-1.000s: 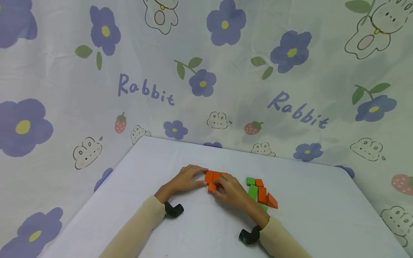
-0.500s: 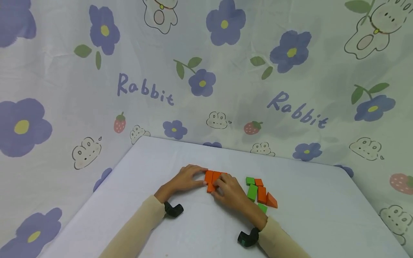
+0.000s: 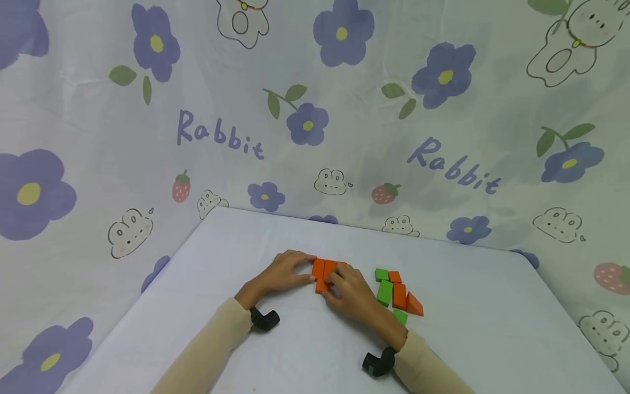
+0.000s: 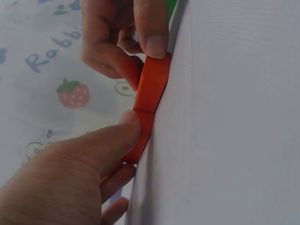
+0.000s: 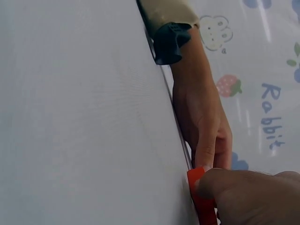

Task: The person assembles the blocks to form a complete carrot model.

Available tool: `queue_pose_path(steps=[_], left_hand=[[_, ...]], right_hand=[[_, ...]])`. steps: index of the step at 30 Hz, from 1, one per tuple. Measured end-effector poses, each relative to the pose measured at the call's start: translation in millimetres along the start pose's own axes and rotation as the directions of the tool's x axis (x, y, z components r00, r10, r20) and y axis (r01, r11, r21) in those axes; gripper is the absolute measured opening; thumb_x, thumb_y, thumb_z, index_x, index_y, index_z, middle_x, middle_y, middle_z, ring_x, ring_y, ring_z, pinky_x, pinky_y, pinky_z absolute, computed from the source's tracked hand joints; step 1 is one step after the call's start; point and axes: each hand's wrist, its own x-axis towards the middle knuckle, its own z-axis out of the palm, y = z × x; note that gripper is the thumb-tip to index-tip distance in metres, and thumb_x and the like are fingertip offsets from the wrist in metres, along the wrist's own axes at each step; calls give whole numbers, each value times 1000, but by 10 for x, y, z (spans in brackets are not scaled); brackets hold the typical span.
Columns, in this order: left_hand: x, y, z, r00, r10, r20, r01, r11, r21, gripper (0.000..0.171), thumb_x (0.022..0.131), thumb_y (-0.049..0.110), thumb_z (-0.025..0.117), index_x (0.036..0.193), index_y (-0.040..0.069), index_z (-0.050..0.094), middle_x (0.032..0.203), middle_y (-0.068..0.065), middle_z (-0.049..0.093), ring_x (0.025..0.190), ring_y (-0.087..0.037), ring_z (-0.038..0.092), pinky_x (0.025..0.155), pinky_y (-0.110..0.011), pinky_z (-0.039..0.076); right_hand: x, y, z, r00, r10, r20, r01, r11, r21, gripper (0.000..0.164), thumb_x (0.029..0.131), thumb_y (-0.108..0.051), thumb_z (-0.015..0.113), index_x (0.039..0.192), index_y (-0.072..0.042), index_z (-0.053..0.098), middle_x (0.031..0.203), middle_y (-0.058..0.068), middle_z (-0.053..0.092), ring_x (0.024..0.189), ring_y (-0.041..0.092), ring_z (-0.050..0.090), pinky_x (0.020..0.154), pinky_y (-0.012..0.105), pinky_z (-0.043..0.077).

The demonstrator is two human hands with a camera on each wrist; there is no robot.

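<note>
Orange blocks [image 3: 330, 266] lie side by side in a short row on the white table. My left hand [image 3: 280, 273] grips the row's left end block [image 3: 318, 268], thumb at the near corner and index finger at the far one. In front of the row, my right hand [image 3: 354, 295] pinches a small orange block [image 3: 320, 287] and covers the row's right part. Seen from the left wrist, the right fingers hold a long orange block face [image 4: 153, 84] from above, while the left thumb [image 4: 129, 119] presses the lower blocks.
To the right lie green blocks [image 3: 385, 293], orange blocks [image 3: 400, 296] and an orange triangular block [image 3: 414, 305]. Black wrist-worn devices [image 3: 379, 363] sit below both hands. A flower-and-rabbit printed cloth [image 3: 344, 137] hangs behind the white table [image 3: 492, 328].
My right hand has shifted slightly left with the small orange block, close against the row. More of the near green block shows. My left hand stays in place.
</note>
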Motion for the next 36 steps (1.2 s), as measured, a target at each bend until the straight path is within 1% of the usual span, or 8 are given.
queue_pose_path(steps=[4, 11, 17, 22, 28, 31, 33, 36], left_hand=[[-1, -3, 7, 1000, 7, -9, -7, 1000, 2, 58, 90, 49, 70, 141, 23, 57, 141, 1, 59, 134, -23, 48, 106, -50, 34], [-33, -5, 60, 1000, 3, 15, -3, 1000, -3, 61, 90, 54, 68, 141, 24, 57, 141, 3, 59, 135, -23, 47, 107, -49, 33], [-44, -15, 63, 1000, 5, 1, -5, 1000, 2, 58, 90, 50, 70, 140, 22, 58, 140, 3, 60, 134, -24, 48, 107, -51, 33], [-40, -9, 39, 1000, 7, 6, -7, 1000, -1, 60, 90, 50, 70, 142, 22, 57, 141, 2, 60, 135, -24, 47, 108, -50, 33], [3, 1, -3, 1000, 6, 2, -6, 1000, 11, 59, 91, 51, 69, 142, 24, 56, 142, 3, 59, 135, -23, 47, 108, -49, 33], [6, 16, -14, 1000, 3, -3, -2, 1000, 12, 59, 91, 49, 70, 142, 24, 56, 142, 2, 59, 135, -23, 47, 108, -50, 33], [2, 27, -19, 1000, 3, -3, -3, 1000, 6, 58, 91, 48, 70, 141, 23, 57, 142, 1, 59, 135, -24, 47, 108, -51, 33], [-5, 37, -12, 1000, 1, 3, -1, 1000, -3, 58, 91, 47, 71, 141, 22, 57, 142, 1, 59, 135, -24, 47, 109, -51, 32]], right_hand=[[-11, -16, 7, 1000, 7, -12, -7, 1000, 6, 23, 84, -29, 81, 98, -15, 69, 99, -2, 58, 91, 15, 56, 80, 35, 48], [-78, -60, 22, 999, 48, 16, -48, 999, 12, 22, 85, -29, 79, 98, -15, 69, 100, -4, 59, 93, 14, 55, 81, 33, 47], [-74, -75, 36, 999, 37, 6, -37, 999, -19, 22, 85, -30, 79, 97, -16, 69, 100, -4, 59, 92, 13, 55, 79, 32, 46], [-57, -63, 30, 1000, 26, 1, -26, 999, -31, 23, 85, -30, 79, 98, -15, 68, 100, -4, 59, 91, 13, 54, 77, 30, 45], [8, -61, -49, 999, 17, 31, -16, 999, -37, 25, 86, -30, 79, 100, -13, 68, 100, -2, 59, 92, 16, 55, 78, 32, 46], [29, -79, -98, 998, 31, 63, -30, 999, -21, 27, 87, -31, 78, 102, -12, 68, 102, -1, 59, 94, 17, 56, 81, 34, 47], [39, -89, -136, 996, 50, 78, -52, 999, 17, 26, 88, -31, 77, 103, -11, 69, 102, -1, 60, 96, 17, 56, 84, 35, 48], [47, -95, -225, 990, 107, 98, -117, 988, 104, 23, 90, -29, 75, 104, -12, 71, 101, -2, 60, 96, 15, 53, 85, 34, 50]])
